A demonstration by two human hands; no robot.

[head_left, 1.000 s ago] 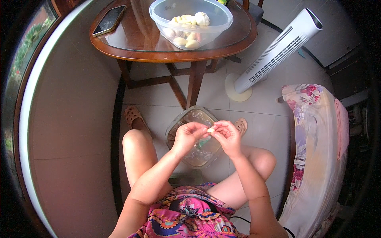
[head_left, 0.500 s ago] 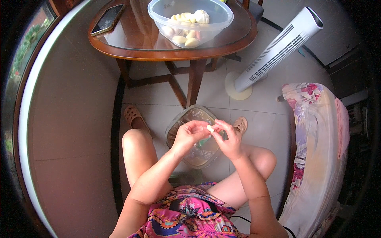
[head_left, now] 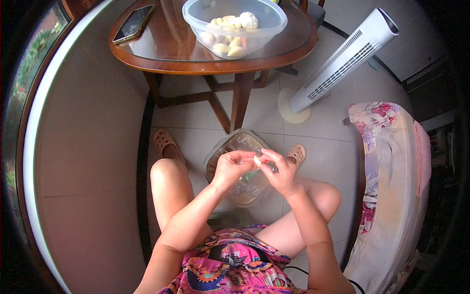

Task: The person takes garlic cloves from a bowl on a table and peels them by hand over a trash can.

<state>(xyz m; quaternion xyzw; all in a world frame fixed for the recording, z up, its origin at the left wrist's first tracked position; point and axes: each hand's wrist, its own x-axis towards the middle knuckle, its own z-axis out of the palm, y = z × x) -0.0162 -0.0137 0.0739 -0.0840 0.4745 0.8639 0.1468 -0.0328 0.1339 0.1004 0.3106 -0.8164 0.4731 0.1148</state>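
A small pale garlic clove (head_left: 257, 160) is pinched between the fingertips of both hands. My left hand (head_left: 232, 168) grips it from the left with thumb and fingers together; my right hand (head_left: 281, 171) has its thumb and forefinger closed on the other side. Right under them, on the floor between my feet, stands a bin (head_left: 211, 158) lined with a clear bag, with some green inside. On the table ahead sits a clear plastic bowl (head_left: 274, 33) with several garlic cloves (head_left: 230, 49) and a whole white garlic bulb (head_left: 248, 20).
The brown wooden table (head_left: 196, 67) with a glass top stands in front, a phone (head_left: 133, 23) at its left. A white tower fan (head_left: 338, 66) leans across the view at right. Nearer on the right is a seat with a flowered cover (head_left: 387, 196).
The clove has turned slightly between the fingertips and shifted a little left. Both hands stay over the bin, with only small finger movements.
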